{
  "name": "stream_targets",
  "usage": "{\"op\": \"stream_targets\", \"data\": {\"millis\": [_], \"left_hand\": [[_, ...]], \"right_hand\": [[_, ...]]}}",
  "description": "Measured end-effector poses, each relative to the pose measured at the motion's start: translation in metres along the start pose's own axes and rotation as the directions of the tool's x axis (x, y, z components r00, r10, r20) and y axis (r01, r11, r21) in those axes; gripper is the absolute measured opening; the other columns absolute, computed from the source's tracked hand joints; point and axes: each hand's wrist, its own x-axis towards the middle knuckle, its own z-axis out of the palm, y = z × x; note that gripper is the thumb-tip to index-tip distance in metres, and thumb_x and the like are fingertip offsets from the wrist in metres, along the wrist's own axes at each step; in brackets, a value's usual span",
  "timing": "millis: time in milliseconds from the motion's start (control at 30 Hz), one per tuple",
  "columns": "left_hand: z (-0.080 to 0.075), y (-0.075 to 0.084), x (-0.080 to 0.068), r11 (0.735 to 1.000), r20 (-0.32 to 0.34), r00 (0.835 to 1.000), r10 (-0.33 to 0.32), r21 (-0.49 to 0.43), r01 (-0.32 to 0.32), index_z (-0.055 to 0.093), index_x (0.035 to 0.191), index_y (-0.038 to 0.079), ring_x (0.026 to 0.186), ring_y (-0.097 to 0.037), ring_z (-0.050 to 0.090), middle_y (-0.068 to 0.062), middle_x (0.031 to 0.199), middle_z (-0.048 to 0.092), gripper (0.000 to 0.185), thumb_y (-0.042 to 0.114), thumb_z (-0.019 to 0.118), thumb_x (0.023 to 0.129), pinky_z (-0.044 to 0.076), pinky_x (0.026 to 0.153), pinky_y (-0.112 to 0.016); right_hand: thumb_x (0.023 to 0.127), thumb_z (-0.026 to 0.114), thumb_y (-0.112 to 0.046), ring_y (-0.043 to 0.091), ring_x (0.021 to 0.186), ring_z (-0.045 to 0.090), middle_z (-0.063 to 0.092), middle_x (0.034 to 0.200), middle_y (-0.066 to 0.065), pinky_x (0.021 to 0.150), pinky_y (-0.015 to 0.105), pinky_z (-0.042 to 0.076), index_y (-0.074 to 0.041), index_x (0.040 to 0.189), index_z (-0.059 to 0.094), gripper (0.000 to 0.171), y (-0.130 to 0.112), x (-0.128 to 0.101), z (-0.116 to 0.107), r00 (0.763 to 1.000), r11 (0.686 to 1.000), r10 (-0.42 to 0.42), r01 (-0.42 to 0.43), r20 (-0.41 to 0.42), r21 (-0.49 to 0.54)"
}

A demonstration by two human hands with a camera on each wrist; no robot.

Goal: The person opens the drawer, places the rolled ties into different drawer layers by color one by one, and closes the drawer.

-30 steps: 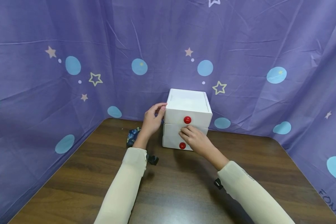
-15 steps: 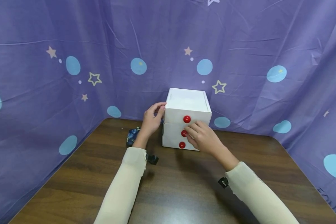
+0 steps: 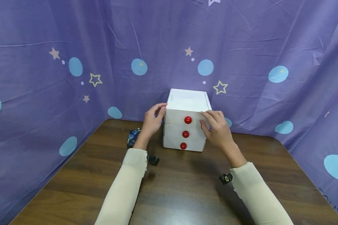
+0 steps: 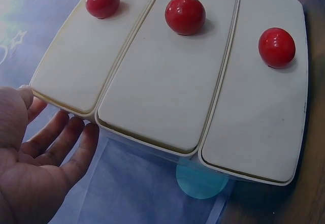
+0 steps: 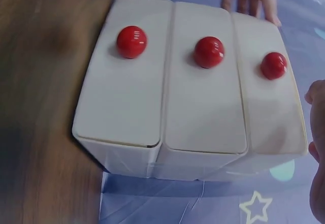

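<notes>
A white three-drawer box (image 3: 188, 100) stands at the back of the wooden table (image 3: 180, 187), all drawers pushed in. Each drawer front carries a red knob: top (image 3: 188, 119), middle (image 3: 186, 134), bottom (image 3: 183, 145). My left hand (image 3: 152, 122) rests against the box's upper left edge with relaxed fingers; the left wrist view shows that hand (image 4: 40, 158) beside the box (image 4: 167, 92). My right hand (image 3: 218, 129) lies against the upper right side, fingers at the top drawer's corner. In the right wrist view the box (image 5: 203, 102) fills the frame, with the right hand (image 5: 317, 148) at its edge.
A small dark blue patterned object (image 3: 133, 137) lies on the table left of the box, behind my left wrist. Purple star-patterned cloth (image 3: 242, 47) walls in the table at the back and both sides. Bare wood stretches in front of the box.
My right hand has left the front of the middle drawer and moved up and right to the box's right side, uncovering the middle knob. The left hand has stayed put.
</notes>
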Motion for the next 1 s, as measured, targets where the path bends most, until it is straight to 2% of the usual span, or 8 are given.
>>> {"op": "stream_targets", "data": {"millis": [100,233,500,600,733,800,867,1000], "left_hand": [[0.000,0.000,0.000,1.000,0.003,1.000,0.001,-0.003,-0.001,0.067,0.133,0.013,0.106,-0.021,0.064,-0.008,0.118,0.067,0.035,0.033,0.054,0.108,0.059,0.084,-0.037],[-0.001,0.000,0.001,1.000,0.008,1.000,0.002,-0.005,-0.002,0.067,0.133,0.013,0.106,-0.021,0.064,-0.008,0.119,0.067,0.035,0.034,0.054,0.108,0.059,0.085,-0.037],[-0.001,0.001,0.000,1.000,0.005,1.000,-0.004,-0.001,0.004,0.067,0.133,0.013,0.106,-0.021,0.064,-0.008,0.119,0.067,0.036,0.035,0.054,0.108,0.059,0.084,-0.036],[-0.001,0.001,0.000,1.000,0.004,1.000,-0.002,-0.003,0.002,0.067,0.133,0.012,0.106,-0.022,0.064,-0.009,0.119,0.067,0.036,0.035,0.054,0.108,0.060,0.084,-0.036],[0.000,0.001,0.001,1.000,0.001,1.000,0.001,-0.007,-0.001,0.067,0.132,0.012,0.107,-0.022,0.064,-0.009,0.120,0.067,0.036,0.034,0.054,0.108,0.060,0.085,-0.036],[0.000,0.001,0.001,1.000,0.001,1.000,0.002,-0.006,-0.002,0.067,0.132,0.011,0.107,-0.023,0.064,-0.010,0.121,0.067,0.036,0.034,0.055,0.108,0.060,0.085,-0.036],[0.000,0.001,0.001,1.000,0.001,1.000,0.002,-0.008,-0.002,0.068,0.132,0.011,0.108,-0.023,0.064,-0.010,0.121,0.067,0.036,0.034,0.055,0.107,0.060,0.085,-0.036],[0.000,0.001,0.001,1.000,-0.002,1.000,0.003,-0.010,-0.003,0.068,0.132,0.011,0.107,-0.023,0.064,-0.010,0.121,0.067,0.036,0.034,0.055,0.107,0.060,0.084,-0.037]], "right_hand": [[0.088,0.076,-0.002,0.044,0.091,0.056,0.066,0.106,0.024,0.082,0.052,0.046,0.006,0.119,0.069,0.032,0.006,0.001,0.000,0.993,0.998,0.054,-0.050,-0.103,0.038],[0.088,0.077,-0.003,0.041,0.089,0.058,0.067,0.105,0.024,0.081,0.050,0.044,0.006,0.119,0.070,0.033,0.013,0.001,0.000,0.972,0.984,0.165,-0.151,-0.165,0.096],[0.086,0.080,0.001,0.035,0.094,0.069,0.072,0.110,0.021,0.090,0.028,0.055,0.006,0.120,0.071,0.035,0.030,-0.007,-0.001,0.918,0.910,0.375,-0.338,-0.127,0.241],[0.087,0.079,0.003,0.029,0.095,0.071,0.071,0.110,0.025,0.091,0.022,0.055,0.008,0.122,0.070,0.036,0.034,-0.011,0.000,0.882,0.836,0.467,-0.416,-0.068,0.358],[0.090,0.075,0.004,0.014,0.097,0.070,0.069,0.115,0.030,0.089,0.019,0.055,0.011,0.125,0.067,0.037,0.035,-0.016,0.003,0.807,0.674,0.590,-0.515,0.034,0.529],[0.091,0.074,0.004,0.009,0.097,0.070,0.068,0.117,0.030,0.087,0.018,0.055,0.011,0.125,0.066,0.036,0.035,-0.018,0.004,0.776,0.611,0.627,-0.548,0.075,0.571],[0.092,0.073,0.004,0.008,0.096,0.070,0.068,0.117,0.031,0.085,0.017,0.055,0.012,0.125,0.066,0.035,0.035,-0.020,0.005,0.760,0.574,0.643,-0.562,0.098,0.596],[0.090,0.072,0.009,0.009,0.095,0.071,0.071,0.113,0.027,0.084,0.018,0.056,0.016,0.124,0.065,0.035,0.035,-0.023,0.006,0.747,0.535,0.654,-0.569,0.120,0.624]]}}
